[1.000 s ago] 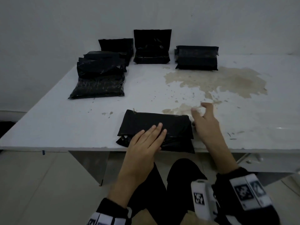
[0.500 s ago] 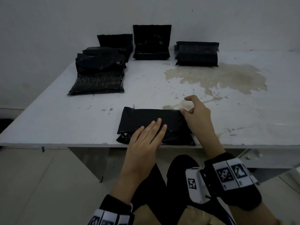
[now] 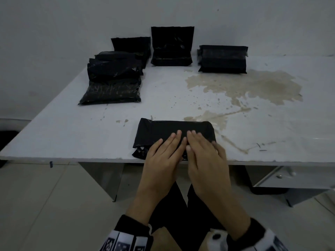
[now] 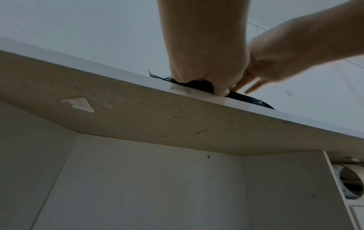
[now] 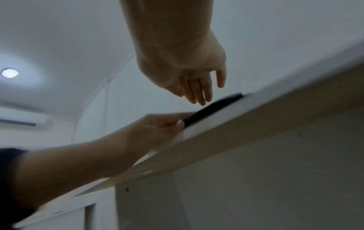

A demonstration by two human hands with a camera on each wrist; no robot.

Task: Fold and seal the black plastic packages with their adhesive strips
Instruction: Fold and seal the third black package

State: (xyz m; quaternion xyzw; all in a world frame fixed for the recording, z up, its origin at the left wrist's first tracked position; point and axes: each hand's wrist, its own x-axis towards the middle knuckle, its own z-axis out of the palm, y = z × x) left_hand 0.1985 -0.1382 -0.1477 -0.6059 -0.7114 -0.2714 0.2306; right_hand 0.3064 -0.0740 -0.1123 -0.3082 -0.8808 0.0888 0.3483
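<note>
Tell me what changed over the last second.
The right hand left the package's right end and came to lie flat on the front package beside the left hand. The left hand stayed pressing there; the package and the rear packages did not move.

White laminate bench point(image 3: 94, 134) w/ big tan stain point(image 3: 253, 86) on right. Folded black plastic package point(image 3: 168, 129) at near edge; approx. five more black plastic packages point(image 3: 222, 58) along far and left side, some stacked.
</note>
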